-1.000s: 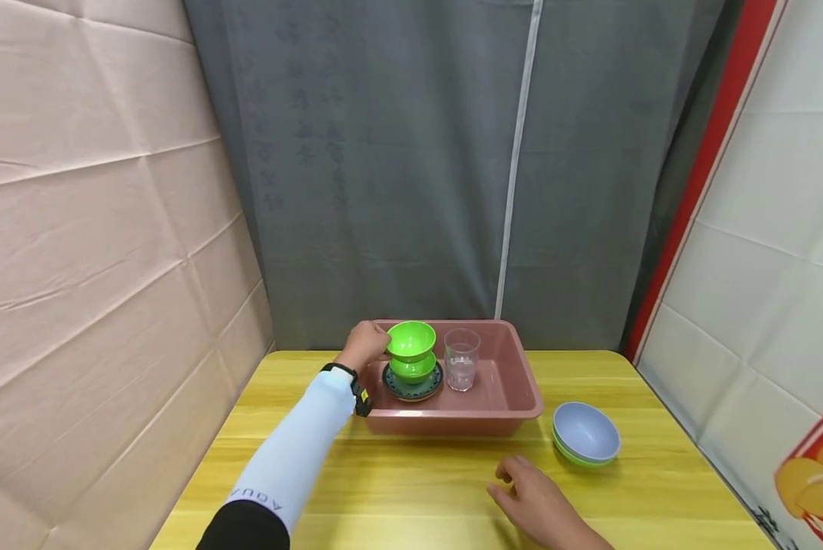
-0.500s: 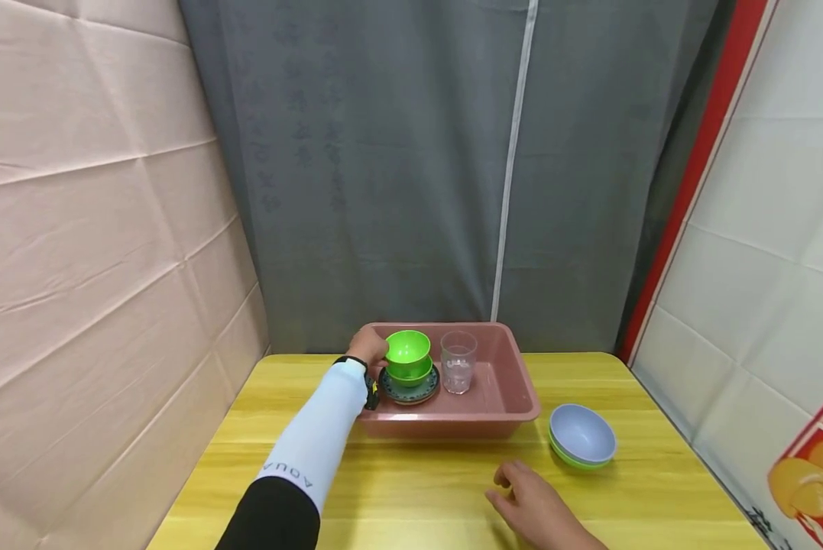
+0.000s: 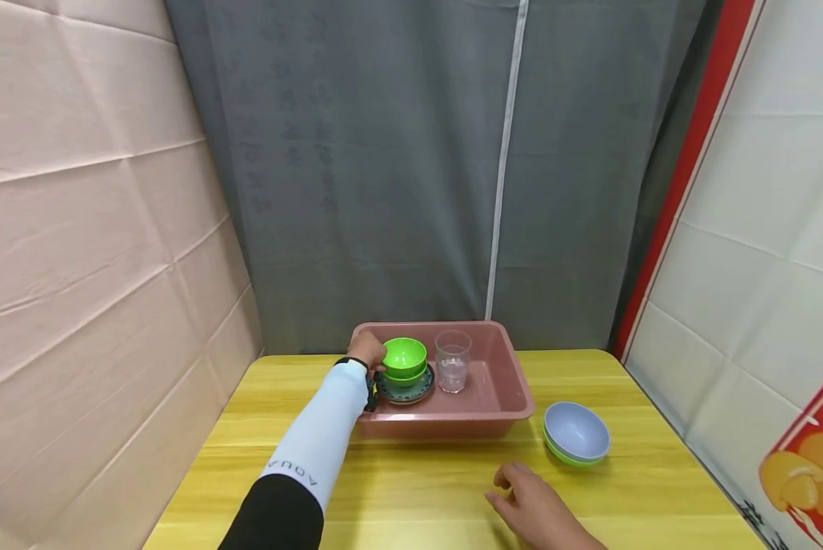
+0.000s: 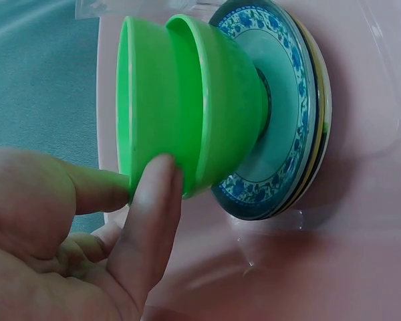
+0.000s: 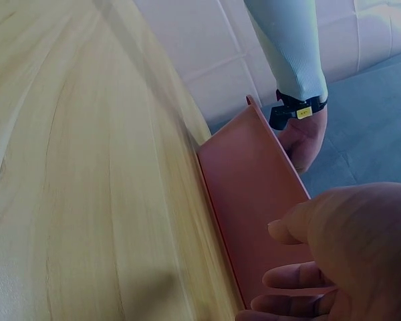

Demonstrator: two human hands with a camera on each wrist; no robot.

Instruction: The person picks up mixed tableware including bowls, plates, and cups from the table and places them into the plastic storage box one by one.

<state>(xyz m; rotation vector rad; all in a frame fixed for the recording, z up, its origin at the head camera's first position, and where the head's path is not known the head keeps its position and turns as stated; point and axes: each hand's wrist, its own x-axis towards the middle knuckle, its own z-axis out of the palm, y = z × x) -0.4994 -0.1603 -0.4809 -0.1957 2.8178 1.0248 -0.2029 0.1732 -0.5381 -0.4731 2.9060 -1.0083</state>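
My left hand [image 3: 367, 348] pinches the rim of a bright green bowl [image 3: 404, 355] between thumb and fingers. In the left wrist view this upper bowl [image 4: 144, 114] sits partly nested in a second green bowl [image 4: 234, 100]. The lower bowl stands on a stack of blue-patterned plates [image 4: 289, 114], inside the left part of a pink plastic basin [image 3: 445, 428]. A clear drinking glass [image 3: 452, 365] stands in the basin, right of the bowls. Over the table's front, my right hand [image 3: 538, 506] holds nothing, its fingers loosely bent. The right wrist view shows this hand [image 5: 347, 254] near the basin's outer wall.
On the right of the wooden table [image 3: 439, 496], a pale blue bowl [image 3: 576, 430] rests in a green bowl [image 3: 568, 457]. A grey curtain [image 3: 356, 191] hangs behind the basin. Pale cloth walls [image 3: 95, 267] flank the table on both sides.
The upper green bowl has come down into the lower one, with my left hand still gripping its rim. My right hand has stayed put. The head view has shifted slightly.
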